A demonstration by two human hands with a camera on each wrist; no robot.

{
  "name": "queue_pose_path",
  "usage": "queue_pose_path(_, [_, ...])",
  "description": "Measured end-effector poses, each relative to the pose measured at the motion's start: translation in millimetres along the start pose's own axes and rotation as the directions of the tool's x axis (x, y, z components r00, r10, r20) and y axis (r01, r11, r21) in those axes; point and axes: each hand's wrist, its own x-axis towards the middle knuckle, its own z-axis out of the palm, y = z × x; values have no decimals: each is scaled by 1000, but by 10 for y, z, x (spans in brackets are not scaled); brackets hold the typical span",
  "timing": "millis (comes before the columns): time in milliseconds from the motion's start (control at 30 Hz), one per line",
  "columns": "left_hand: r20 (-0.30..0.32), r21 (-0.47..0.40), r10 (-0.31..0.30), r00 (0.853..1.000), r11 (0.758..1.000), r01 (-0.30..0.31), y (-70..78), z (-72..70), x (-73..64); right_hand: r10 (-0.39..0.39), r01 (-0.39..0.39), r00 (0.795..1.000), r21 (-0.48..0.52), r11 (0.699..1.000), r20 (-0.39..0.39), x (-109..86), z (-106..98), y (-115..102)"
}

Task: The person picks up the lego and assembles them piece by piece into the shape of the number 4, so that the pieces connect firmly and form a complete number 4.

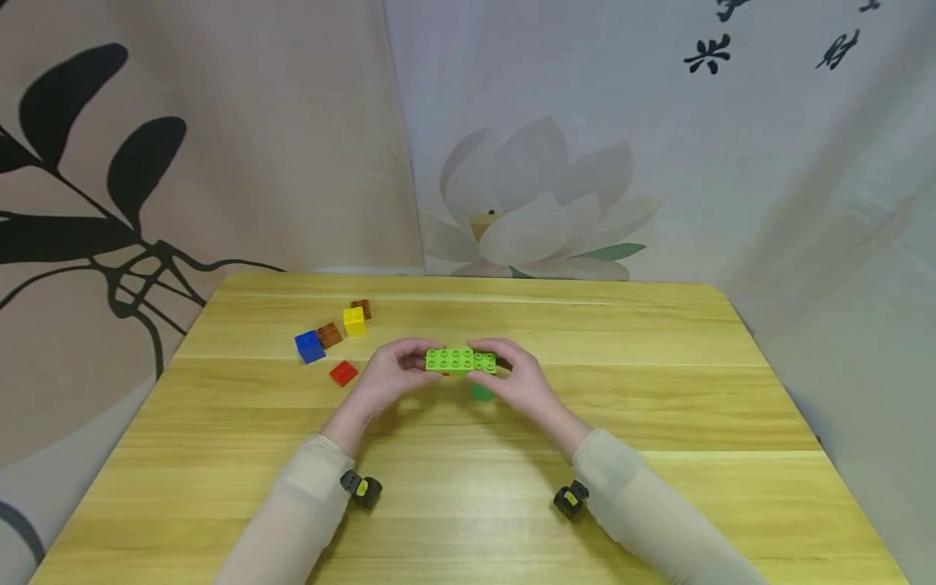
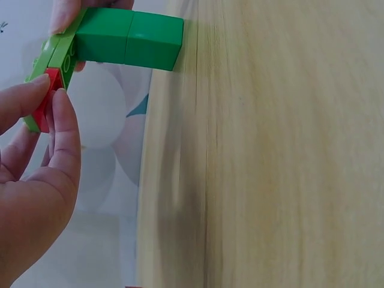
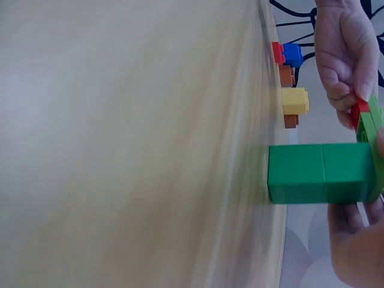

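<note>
Tabletop (image 1: 468,504) in pale woodgrain, both hands (image 1: 387,375) (image 1: 522,378) pinching joined green-and-red bricks (image 1: 455,359), lotus-printed cloth (image 1: 702,179) behind

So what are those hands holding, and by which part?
A brick build: the left hand pinches the red brick under one end; the right hand grips the light green bricks near the other, above the dark green bricks.

- A long cream fabric sleeve (image 1: 292,508) showed at lower left, a matching cream sleeve (image 1: 647,508) at lower right.
- Each bore a boxy, yellow-marked black camera (image 1: 370,492).
</note>
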Motion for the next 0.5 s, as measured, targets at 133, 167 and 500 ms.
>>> queue_pose_path(133, [-1, 16, 2, 1000, 1000, -2, 4, 3, 6, 0, 0, 1000, 31, 1000, -15, -32, -52, 27])
queue_pose_path(167, [-2, 18, 3, 1000, 1000, -3, 5, 3, 7, 8, -7, 1000, 34, 999, -19, -33, -63, 26])
queue_pose_path(500, [8, 22, 12, 1000, 1000, -12, 30, 5, 6, 55, -56, 998, -4, 998, -19, -106, -149, 48])
